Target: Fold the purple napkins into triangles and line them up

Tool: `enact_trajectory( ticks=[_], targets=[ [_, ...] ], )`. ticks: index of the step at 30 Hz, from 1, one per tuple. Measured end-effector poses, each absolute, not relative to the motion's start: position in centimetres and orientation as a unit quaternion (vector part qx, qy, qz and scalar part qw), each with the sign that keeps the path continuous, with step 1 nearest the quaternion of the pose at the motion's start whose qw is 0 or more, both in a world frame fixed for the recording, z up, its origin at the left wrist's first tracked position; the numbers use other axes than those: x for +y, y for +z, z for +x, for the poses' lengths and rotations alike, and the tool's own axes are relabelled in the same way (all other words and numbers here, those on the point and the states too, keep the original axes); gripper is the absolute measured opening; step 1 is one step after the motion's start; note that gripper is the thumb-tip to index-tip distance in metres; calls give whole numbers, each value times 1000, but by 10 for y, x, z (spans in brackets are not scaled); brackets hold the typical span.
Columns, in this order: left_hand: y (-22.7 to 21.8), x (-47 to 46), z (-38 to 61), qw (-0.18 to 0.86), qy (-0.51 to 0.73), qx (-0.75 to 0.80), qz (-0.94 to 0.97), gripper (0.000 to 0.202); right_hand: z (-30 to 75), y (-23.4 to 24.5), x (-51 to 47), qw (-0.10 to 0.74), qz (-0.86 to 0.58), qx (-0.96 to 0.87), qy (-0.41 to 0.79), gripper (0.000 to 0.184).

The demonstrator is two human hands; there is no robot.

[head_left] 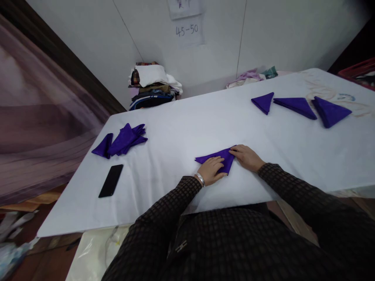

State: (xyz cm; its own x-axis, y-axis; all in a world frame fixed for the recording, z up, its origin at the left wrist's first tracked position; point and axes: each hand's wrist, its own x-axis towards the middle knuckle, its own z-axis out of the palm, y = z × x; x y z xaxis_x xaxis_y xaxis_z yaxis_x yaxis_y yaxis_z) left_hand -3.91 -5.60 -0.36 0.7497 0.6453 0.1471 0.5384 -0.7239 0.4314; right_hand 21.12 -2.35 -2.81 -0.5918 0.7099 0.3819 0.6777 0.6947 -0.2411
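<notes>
A purple cloth (218, 154), folded into a triangle, lies on the white-covered table in front of me. My left hand (210, 171), with a silver bracelet at the wrist, rests flat on it with the fingers stretched out; the thumb reaches to the lower corner. At the upper right corner, my right hand (245, 156) pinches the cloth between thumb and fingers. Farther right lie more folded purple cloths: a small triangle (263, 102), a longer one (296, 107) and a wider one (330, 111). To the left is a loose bunch of purple cloths (125, 139) beside a folded one (103, 146).
A black phone (111, 181) lies on the table (164, 168) at the left. Behind the far edge are a clothes stack (154, 88) and more fabric (249, 77) against the wall. A sheer curtain (43, 117) hangs at the left. My body stands at the near edge.
</notes>
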Motion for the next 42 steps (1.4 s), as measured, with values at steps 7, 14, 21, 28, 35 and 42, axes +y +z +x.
enact_trajectory(
  ticks=[7,14,21,28,35,42],
  targets=[
    [-5,-52,-74,158,237,485,827,26,215,-33,-28,244,-393,-884,67,46],
    [-17,-34,-118,173,230,564,774,34,214,-34,-30,261,-390,-881,53,43],
    [-22,-26,-122,218,249,539,774,12,215,-38,-30,262,-405,-874,65,44],
    [-15,-36,-122,253,240,520,780,12,216,-36,-29,273,-413,-866,74,45],
    [-11,-40,-118,263,192,527,785,11,216,-36,-28,269,-421,-863,77,45],
    [-7,-42,-114,273,143,516,800,13,217,-38,-28,262,-420,-866,69,43]
  ],
)
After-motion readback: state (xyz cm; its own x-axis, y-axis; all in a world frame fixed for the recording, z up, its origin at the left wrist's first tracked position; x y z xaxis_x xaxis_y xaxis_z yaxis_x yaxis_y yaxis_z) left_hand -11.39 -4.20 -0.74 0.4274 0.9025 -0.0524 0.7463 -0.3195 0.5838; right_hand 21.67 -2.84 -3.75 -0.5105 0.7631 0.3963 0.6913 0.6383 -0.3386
